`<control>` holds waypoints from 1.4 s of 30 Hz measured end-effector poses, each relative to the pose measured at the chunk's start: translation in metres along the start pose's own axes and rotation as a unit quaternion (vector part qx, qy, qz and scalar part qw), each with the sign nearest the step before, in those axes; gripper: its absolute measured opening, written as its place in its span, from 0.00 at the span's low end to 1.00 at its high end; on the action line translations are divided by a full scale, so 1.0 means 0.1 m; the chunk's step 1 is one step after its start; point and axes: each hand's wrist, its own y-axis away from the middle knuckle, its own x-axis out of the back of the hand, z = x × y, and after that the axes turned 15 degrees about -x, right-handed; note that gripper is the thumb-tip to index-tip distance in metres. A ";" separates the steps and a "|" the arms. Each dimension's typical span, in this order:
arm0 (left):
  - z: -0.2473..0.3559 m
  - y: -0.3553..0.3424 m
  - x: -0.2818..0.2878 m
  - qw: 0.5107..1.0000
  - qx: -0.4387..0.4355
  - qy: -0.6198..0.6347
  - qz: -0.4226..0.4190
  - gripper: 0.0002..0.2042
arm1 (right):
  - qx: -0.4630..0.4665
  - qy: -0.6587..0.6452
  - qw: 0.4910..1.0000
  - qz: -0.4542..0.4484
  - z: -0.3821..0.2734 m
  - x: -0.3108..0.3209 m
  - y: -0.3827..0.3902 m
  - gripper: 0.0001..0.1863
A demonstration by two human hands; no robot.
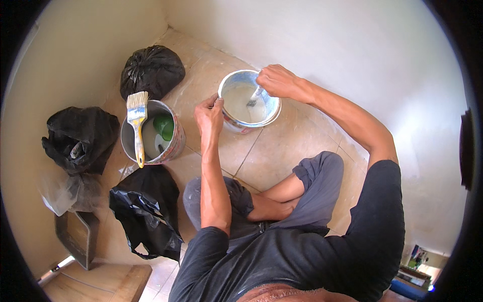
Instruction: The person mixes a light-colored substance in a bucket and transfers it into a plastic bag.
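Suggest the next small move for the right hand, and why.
Perhaps one slow stir with the right hand: it grips a tool whose lower end appears to reach the pale liquid, while the left hand holds the bucket at its edge, likely steadying it.

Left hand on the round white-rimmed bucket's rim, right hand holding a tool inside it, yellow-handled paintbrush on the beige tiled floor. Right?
One slip: in the head view, the yellow-handled paintbrush lies across the round grey-rimmed bucket, not on the beige tiled floor. The left hand and right hand are as you say.
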 end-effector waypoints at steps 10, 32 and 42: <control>0.10 -0.01 0.04 1.000 -0.006 0.011 -0.023 0.17 | 0.080 -0.085 0.991 0.065 -0.19 -0.10 -0.35 0.08; 0.05 0.00 -0.02 0.999 -0.001 0.038 -0.004 0.15 | 0.054 -0.104 0.992 -0.039 -0.47 -0.07 0.10 0.05; 0.01 -0.03 -0.03 0.999 -0.005 0.041 -0.012 0.16 | 0.014 -0.030 0.993 0.111 0.02 -0.18 -0.30 0.07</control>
